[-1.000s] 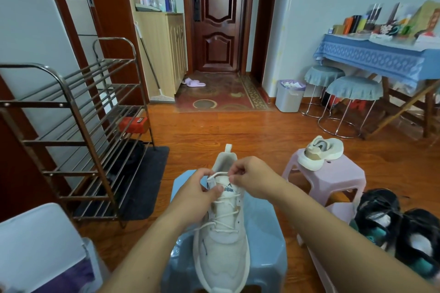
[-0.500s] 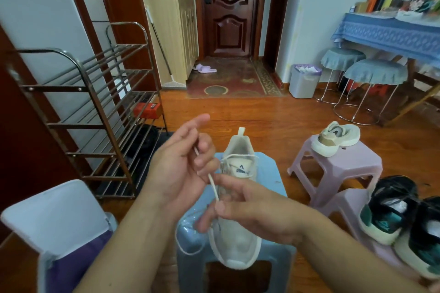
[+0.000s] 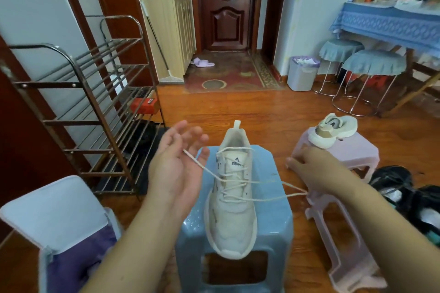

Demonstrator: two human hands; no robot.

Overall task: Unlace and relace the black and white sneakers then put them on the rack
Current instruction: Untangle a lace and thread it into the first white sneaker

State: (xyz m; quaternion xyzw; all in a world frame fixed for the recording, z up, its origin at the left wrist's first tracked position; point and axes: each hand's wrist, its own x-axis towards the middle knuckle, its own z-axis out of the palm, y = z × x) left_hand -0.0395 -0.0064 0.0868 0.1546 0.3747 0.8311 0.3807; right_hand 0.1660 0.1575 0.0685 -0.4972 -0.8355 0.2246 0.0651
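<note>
A cream sneaker (image 3: 232, 200) lies on a blue stool (image 3: 273, 216), toe toward me, its lace (image 3: 262, 182) loosened and drawn out to both sides. My left hand (image 3: 177, 162) is palm up left of the shoe, fingers spread, with one lace end lying across it. My right hand (image 3: 314, 169) is right of the shoe, back toward me; the other lace strands run taut to its underside. The black and white sneakers (image 3: 392, 183) sit on the floor at the right edge, partly cut off. The metal shoe rack (image 3: 95, 102) stands at the left.
A second cream sneaker (image 3: 333, 131) rests on a pink stool (image 3: 357, 152); another pink stool (image 3: 340, 245) lies beside my right arm. A white and purple bin (image 3: 59, 226) is at the lower left. Round stools (image 3: 373, 64), a waste bin (image 3: 302, 76) and a table stand at the right.
My hands have parted: the right one moved from over the shoe out to the right, pulling lace with it. The left hand has opened, and the lace now stretches sideways.
</note>
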